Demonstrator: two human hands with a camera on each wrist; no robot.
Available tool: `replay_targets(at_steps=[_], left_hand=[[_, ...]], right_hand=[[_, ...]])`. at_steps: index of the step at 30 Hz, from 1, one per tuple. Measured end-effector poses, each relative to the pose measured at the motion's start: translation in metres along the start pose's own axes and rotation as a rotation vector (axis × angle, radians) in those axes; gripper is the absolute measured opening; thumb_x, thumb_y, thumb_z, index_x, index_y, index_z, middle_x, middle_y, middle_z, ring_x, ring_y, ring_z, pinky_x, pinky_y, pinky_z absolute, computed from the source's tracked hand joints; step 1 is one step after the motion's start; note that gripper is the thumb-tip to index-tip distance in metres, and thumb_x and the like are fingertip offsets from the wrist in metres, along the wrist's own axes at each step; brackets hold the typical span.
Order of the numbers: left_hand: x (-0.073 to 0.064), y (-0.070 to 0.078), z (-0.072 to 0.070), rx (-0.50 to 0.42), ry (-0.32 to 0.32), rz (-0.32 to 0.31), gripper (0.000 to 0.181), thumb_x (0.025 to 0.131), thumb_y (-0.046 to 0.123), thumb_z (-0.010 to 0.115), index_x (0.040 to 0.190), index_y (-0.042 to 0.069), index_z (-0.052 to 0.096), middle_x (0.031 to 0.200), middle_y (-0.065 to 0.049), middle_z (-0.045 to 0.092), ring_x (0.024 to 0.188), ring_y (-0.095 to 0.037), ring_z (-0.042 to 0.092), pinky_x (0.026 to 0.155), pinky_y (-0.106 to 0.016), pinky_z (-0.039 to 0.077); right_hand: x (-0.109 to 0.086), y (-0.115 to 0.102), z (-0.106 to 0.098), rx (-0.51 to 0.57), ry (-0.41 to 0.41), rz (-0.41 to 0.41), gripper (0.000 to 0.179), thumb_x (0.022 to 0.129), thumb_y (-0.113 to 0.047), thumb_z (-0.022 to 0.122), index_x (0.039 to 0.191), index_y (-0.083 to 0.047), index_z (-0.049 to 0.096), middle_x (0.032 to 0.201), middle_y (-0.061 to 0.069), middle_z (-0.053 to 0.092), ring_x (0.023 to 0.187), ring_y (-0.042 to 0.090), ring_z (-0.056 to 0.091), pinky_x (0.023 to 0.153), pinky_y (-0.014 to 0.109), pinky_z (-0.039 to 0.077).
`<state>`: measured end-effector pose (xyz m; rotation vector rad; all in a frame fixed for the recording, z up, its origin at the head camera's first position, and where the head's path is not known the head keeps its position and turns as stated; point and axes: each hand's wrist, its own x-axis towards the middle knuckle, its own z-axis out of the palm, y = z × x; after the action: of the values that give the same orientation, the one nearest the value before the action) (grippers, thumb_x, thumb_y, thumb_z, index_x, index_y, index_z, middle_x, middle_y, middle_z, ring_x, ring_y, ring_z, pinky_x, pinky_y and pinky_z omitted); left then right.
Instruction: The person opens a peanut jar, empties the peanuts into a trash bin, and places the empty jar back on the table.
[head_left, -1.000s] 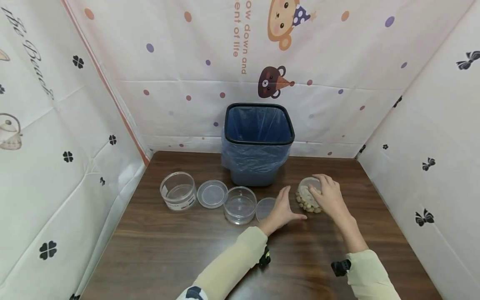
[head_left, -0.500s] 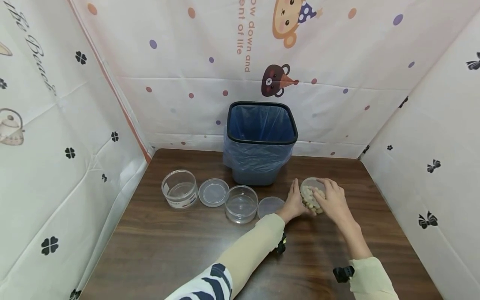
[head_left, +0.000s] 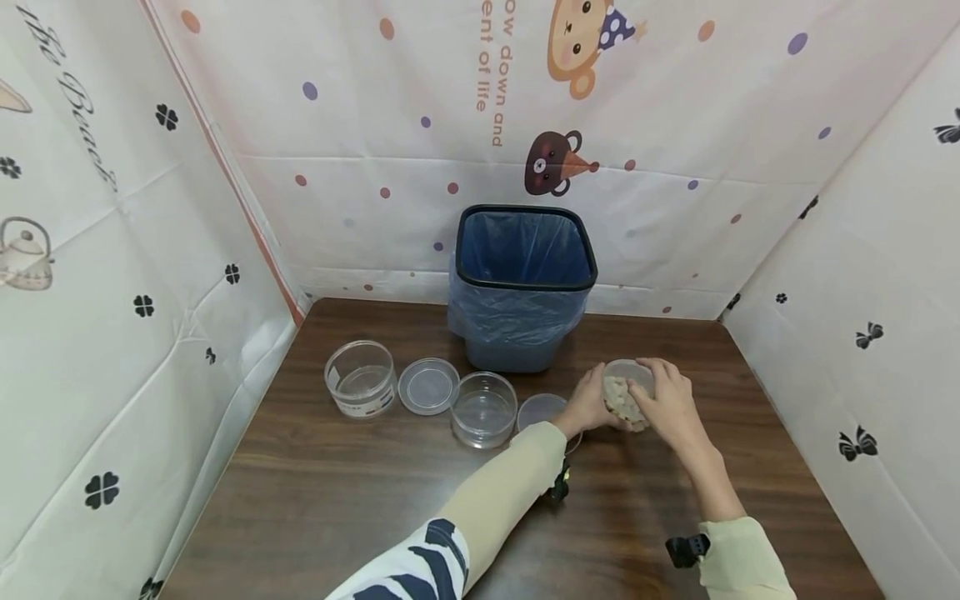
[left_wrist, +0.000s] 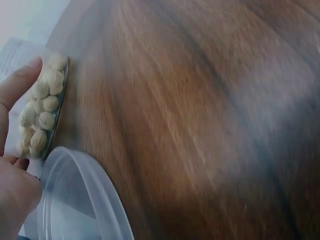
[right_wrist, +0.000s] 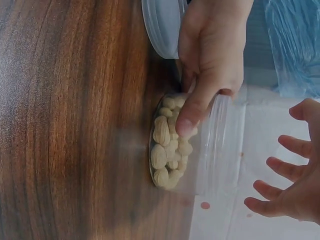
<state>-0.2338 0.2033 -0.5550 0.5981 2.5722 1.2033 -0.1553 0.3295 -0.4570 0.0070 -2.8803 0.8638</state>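
Observation:
A clear plastic jar (head_left: pixel 622 369) holds a layer of pale peanuts (right_wrist: pixel 167 145) at its bottom, on the right side of the table. My left hand (head_left: pixel 588 407) grips the jar from its left side, its thumb (left_wrist: pixel 22 80) laid along the wall in the left wrist view. My right hand (head_left: pixel 669 404) hovers at the jar's right side. In the right wrist view, the right hand's fingers (right_wrist: pixel 287 167) are spread and apart from the jar. A clear lid (left_wrist: pixel 75 195) lies beside the left hand, partly covered by it in the head view.
A bin (head_left: pixel 517 342) with a blue liner stands at the back. Left of it are an open clear jar (head_left: pixel 483 417), a round lid (head_left: pixel 428 386) and a labelled clear jar (head_left: pixel 362 392). Printed sheets (head_left: pixel 375 233) wall the table on three sides.
My left hand has moved right, from above the lid to the jar of peanuts, and grips it. The right hand stays near the jar. The head view has shifted slightly.

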Motion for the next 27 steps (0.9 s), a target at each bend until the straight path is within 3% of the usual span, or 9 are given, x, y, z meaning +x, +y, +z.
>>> replay_targets(at_steps=[4,9,15,21,27], left_hand=[[0.0,-0.01,-0.007,-0.003,-0.008,0.061,0.121,0.066,0.042,0.096,0.159,0.009,0.025,0.154,-0.008,0.039,0.14,-0.023,0.04,0.108,-0.032,0.044],[0.001,-0.018,-0.014,-0.055,0.008,0.072,0.115,0.064,0.04,0.097,0.154,0.01,0.031,0.146,-0.009,0.039,0.131,-0.019,0.045,0.105,-0.029,0.045],[0.002,-0.019,-0.017,-0.085,0.021,0.048,0.114,0.067,0.039,0.096,0.151,0.011,0.025,0.16,-0.015,0.025,0.148,-0.028,0.029,0.116,-0.036,0.036],[0.004,-0.014,-0.017,-0.155,0.029,0.038,0.114,0.067,0.037,0.095,0.151,0.012,0.023,0.142,-0.015,0.042,0.127,-0.024,0.047,0.102,-0.032,0.047],[0.008,-0.01,-0.016,-0.068,0.085,0.059,0.12,0.064,0.041,0.097,0.155,0.011,0.025,0.152,-0.009,0.034,0.136,-0.025,0.037,0.107,-0.033,0.043]], right_hand=[[-0.001,0.0,0.0,0.014,0.0,0.013,0.057,0.106,-0.036,0.049,0.148,0.004,0.042,0.152,0.037,0.031,0.136,0.061,0.025,0.102,0.074,0.03],[-0.001,0.002,0.002,0.018,0.015,0.023,0.056,0.106,-0.034,0.05,0.146,0.006,0.043,0.149,0.038,0.033,0.135,0.061,0.026,0.104,0.074,0.027],[-0.001,0.007,0.007,0.02,0.031,0.023,0.056,0.106,-0.035,0.05,0.144,0.006,0.045,0.148,0.038,0.035,0.133,0.06,0.029,0.103,0.073,0.029],[0.001,0.008,0.008,0.027,0.042,0.029,0.056,0.106,-0.036,0.049,0.144,0.005,0.045,0.148,0.038,0.035,0.131,0.059,0.031,0.099,0.072,0.033],[0.003,0.008,0.012,0.039,0.034,0.019,0.057,0.107,-0.035,0.049,0.145,0.006,0.043,0.15,0.038,0.033,0.132,0.06,0.029,0.101,0.073,0.031]])
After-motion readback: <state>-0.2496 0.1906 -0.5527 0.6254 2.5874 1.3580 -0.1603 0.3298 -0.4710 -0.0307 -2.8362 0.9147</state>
